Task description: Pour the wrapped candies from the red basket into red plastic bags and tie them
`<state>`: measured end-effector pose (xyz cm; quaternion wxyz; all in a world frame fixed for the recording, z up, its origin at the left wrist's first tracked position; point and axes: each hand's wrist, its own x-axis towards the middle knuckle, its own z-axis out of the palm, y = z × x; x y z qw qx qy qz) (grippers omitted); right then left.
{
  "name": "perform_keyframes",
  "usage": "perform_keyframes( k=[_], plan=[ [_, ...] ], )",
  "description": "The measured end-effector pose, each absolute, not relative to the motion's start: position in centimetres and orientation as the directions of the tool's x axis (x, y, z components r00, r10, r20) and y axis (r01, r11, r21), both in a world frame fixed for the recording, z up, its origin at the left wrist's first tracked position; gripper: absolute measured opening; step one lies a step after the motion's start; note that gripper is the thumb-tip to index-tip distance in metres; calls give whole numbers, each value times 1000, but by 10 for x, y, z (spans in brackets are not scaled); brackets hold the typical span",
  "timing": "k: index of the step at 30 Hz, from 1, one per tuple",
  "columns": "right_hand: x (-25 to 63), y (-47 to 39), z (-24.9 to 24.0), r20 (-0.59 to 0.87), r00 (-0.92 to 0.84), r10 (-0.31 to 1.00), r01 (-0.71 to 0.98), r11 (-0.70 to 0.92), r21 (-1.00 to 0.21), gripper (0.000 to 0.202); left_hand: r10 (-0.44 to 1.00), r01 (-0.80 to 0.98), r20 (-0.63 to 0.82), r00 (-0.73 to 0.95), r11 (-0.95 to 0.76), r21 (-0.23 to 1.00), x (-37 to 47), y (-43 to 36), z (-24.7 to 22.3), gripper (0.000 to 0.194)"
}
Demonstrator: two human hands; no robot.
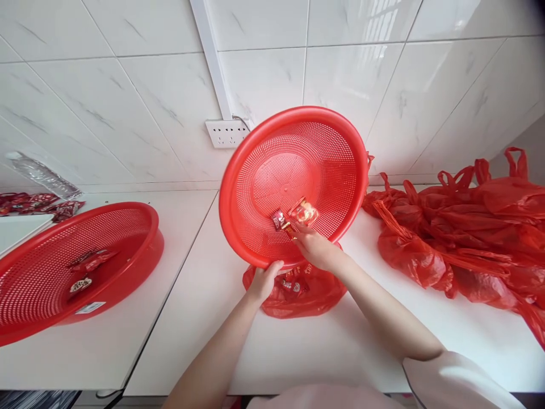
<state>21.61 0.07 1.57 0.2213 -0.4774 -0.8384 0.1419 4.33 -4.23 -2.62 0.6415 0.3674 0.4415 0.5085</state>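
A round red mesh basket (272, 150) is tilted up toward me above the table. My left hand (267, 279) grips its lower rim, the thumb over the edge. Inside the basket, my right hand (313, 244) reaches over the rim, its fingers at several small wrapped snacks (305, 211); the fingertips are partly hidden, and what they hold, if anything, is hard to make out. Under the basket lies a red plastic bag (298, 301) with wrapped pieces in it, partly covered by the basket and my hands.
Another red basket (145, 255) with a few packets stands at the left on the white table (200, 329). Several filled red bags (460, 227) are piled at the right. More packets lie at the far left. A power strip (225, 134) is on the tiled wall behind.
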Motion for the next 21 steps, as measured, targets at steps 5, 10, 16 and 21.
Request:
perform_keyframes(
  k=[5, 10, 16, 21],
  plan=[
    [214, 3, 2, 160, -311, 937, 863, 349, -365, 50, 960, -343, -186, 207, 250, 906, 45, -43, -32, 20],
    [216, 0, 11, 148, -553, 820, 718, 559, -415, 36, 970, -397, -176, 165, 229, 889, 42, -38, -27, 17],
    [231, -5, 38, 201, -644, 738, 534, 622, -573, 26, 975, -480, -161, 155, 217, 850, 40, -34, -18, 22],
    [241, -11, 55, 126, -719, 683, 426, 577, -697, 15, 971, -493, -158, 178, 227, 840, 40, -34, -22, 21]
  ],
)
